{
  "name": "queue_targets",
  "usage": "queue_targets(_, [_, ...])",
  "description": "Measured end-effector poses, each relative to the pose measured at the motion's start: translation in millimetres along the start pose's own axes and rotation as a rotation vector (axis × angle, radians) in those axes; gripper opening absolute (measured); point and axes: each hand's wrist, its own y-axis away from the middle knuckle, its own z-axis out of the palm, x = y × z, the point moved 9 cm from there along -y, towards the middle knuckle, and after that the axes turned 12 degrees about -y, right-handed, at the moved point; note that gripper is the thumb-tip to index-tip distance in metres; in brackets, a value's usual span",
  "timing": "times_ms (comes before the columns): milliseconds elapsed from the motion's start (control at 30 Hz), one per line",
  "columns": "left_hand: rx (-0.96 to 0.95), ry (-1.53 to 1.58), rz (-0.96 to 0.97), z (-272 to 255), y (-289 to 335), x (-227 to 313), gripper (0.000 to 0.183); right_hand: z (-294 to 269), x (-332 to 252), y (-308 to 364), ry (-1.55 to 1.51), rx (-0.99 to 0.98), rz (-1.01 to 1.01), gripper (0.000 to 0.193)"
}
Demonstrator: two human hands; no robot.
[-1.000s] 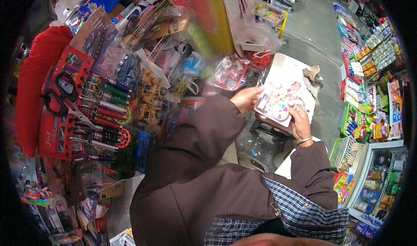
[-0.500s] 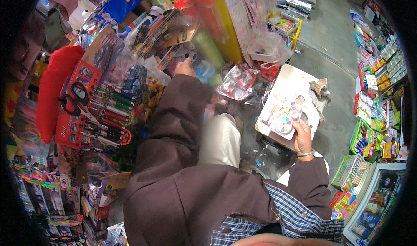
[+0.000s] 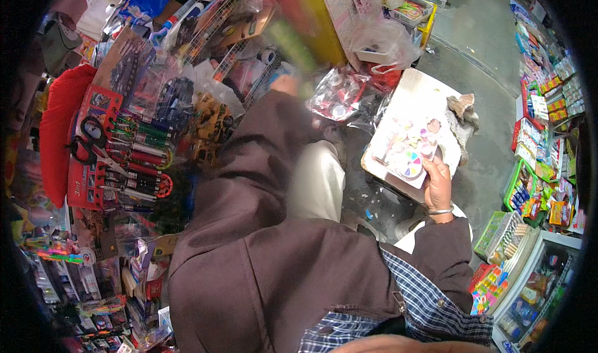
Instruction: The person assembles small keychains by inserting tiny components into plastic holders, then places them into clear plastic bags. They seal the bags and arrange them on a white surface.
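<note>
My right hand (image 3: 438,181), a metal bangle at its wrist, is closed on the near edge of a clear plastic packet (image 3: 408,158) with small coloured pieces and a multicoloured round disc. The packet is over a white board-like top (image 3: 398,113). My left hand (image 3: 284,84) reaches forward among the piled goods, blurred, with its fingers partly hidden, so its grip cannot be made out. Closest to it are a wire rack (image 3: 232,60), a smeared green roll-like thing (image 3: 291,46) and a clear bag with red and white contents (image 3: 337,94).
Left of my arm hangs a red card of pens (image 3: 93,147) with black-handled scissors (image 3: 93,142). A crumpled grey cloth-like piece (image 3: 461,125) lies by the white top's right edge. Shelves of packets, a green basket (image 3: 520,191) and a glass-topped cooler (image 3: 539,297) line the right.
My left hand has shifted right and slightly farther away among the goods. My right hand stays on the packet, nearly in place. The view has moved slightly.
</note>
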Motion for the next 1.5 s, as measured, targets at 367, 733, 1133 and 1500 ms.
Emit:
queue_targets(367, [-0.476,-0.023,-0.257,42.9,56.5,-87.5,0.019,4.0,-3.8,5.5,-0.002,0.006,0.006,0.025])
queue_targets(733, [0.224,-0.703,0.019,-64.6,17.6,-18.1,0.041,8.1,-9.3,8.0,0.043,-0.003,0.027,0.025])
queue_targets(1133, [-0.3,-0.98,-0.145,-32.8,-25.2,-67.3,0.047,-13.6,-7.3,4.9,0.167,0.096,0.034,0.02])
queue_targets(1500, [-0.07,-0.734,-0.356,-42.9,-24.5,-109.4,0.047,-43.0,-22.7,21.6,0.27,0.238,0.005,0.018])
